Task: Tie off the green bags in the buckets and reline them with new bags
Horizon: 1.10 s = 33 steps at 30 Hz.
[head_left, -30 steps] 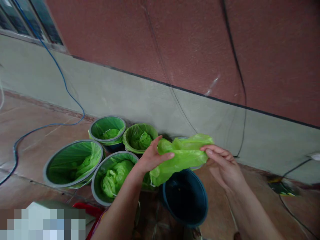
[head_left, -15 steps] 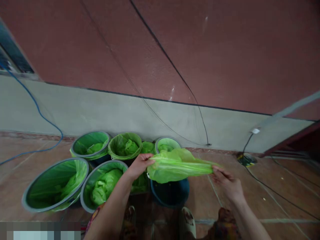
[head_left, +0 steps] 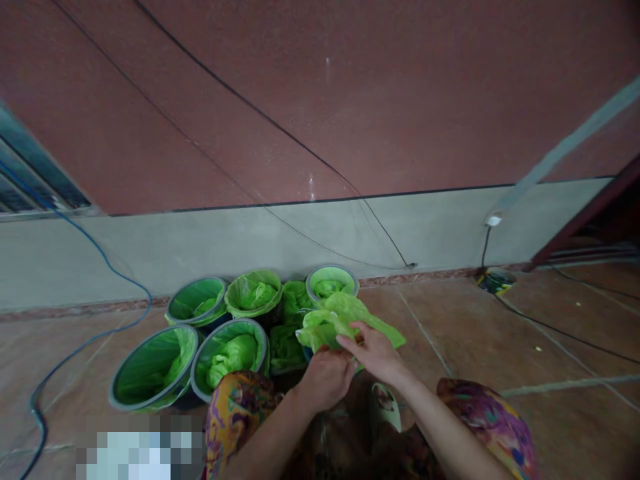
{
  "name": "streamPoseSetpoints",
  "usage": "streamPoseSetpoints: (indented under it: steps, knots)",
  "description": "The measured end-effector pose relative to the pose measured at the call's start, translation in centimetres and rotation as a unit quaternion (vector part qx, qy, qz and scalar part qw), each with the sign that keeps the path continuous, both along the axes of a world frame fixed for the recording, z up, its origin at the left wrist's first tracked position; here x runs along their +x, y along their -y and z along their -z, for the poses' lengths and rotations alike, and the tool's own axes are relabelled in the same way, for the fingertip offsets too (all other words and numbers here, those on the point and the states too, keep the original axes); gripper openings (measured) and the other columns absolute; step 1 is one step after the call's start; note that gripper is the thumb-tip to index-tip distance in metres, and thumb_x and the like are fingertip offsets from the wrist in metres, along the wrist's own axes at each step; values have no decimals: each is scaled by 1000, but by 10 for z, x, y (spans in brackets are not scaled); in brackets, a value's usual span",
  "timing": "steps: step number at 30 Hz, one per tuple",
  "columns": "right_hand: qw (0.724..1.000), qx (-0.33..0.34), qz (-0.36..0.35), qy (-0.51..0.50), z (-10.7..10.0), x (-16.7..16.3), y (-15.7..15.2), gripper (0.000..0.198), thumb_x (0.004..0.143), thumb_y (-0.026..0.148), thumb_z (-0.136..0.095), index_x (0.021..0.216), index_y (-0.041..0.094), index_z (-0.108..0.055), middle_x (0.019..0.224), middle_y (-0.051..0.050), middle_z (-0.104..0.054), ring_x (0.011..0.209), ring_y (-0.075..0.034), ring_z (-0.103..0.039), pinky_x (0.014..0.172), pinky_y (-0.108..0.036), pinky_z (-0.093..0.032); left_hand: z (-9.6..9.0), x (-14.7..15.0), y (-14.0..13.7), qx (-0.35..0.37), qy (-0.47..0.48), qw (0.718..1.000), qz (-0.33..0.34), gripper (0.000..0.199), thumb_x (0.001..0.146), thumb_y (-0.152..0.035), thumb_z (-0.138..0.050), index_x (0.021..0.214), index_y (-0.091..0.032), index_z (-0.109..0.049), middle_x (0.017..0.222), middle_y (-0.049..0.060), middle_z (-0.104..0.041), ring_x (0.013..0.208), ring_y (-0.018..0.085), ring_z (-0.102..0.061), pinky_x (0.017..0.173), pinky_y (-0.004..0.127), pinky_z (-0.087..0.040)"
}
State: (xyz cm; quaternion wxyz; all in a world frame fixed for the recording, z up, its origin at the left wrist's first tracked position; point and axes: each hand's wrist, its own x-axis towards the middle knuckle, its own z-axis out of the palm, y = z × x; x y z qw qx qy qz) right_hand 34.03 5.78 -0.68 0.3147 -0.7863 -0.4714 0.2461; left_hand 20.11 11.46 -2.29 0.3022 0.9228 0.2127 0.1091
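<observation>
A light green plastic bag (head_left: pixel 340 320) is bunched in front of me, low over the floor. My left hand (head_left: pixel 325 377) grips its lower edge, and my right hand (head_left: pixel 373 350) holds it from the right, fingers laid across the plastic. Both hands are close together. Just beyond them stand several grey-rimmed bins lined with green bags: a large one (head_left: pixel 153 367) at the left, another (head_left: pixel 230 357) beside it, and smaller ones (head_left: pixel 197 300) (head_left: pixel 253 293) (head_left: pixel 331 283) along the wall. The dark blue bin seen earlier is hidden behind my hands and the bag.
A blue cable (head_left: pixel 90 333) runs over the tiled floor at the left. Black cables cross the red wall and reach a socket (head_left: pixel 494 219) and a plug block (head_left: pixel 495 280) at the right. My patterned clothing (head_left: pixel 480 413) and a slipper (head_left: pixel 385 403) fill the bottom.
My hands came together from a wide stretch of the bag, which is now bunched. The view pulled back and tilted, so the bins look smaller and farther off.
</observation>
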Motion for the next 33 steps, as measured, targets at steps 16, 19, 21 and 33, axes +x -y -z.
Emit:
streamPoseSetpoints:
  steps: [16,19,21,33]
  knots:
    - [901,226,351,120,10,119,109,41,77,31,-49,109,15,-68,95,-11,-70,74,-22,-64,70,-34,-49,69,-46,12,50,-283,954,-80,29,74,-6,-47,92,-13,-69,98,19,-69,100,33,-64,92,45,-42]
    - [892,222,363,156,4,118,117,38,75,28,-48,104,15,-70,89,-10,-70,68,-20,-62,69,-33,-48,55,-47,3,82,-236,957,-148,30,75,-6,-46,96,-12,-67,97,20,-68,103,36,-61,95,52,-37]
    - [883,233,355,201,0,113,122,37,76,28,-48,102,15,-70,88,-9,-68,66,-19,-60,69,-33,-48,44,-46,-5,105,-188,951,-221,30,77,-10,-47,102,-12,-64,103,21,-65,109,37,-57,94,54,-38]
    - [970,59,132,195,105,52,162,28,82,20,-37,92,21,-62,93,-8,-70,80,-21,-67,73,-31,-50,5,-36,-12,-379,457,748,-299,65,64,-19,-68,127,-26,-52,126,5,-60,122,23,-51,100,34,-40]
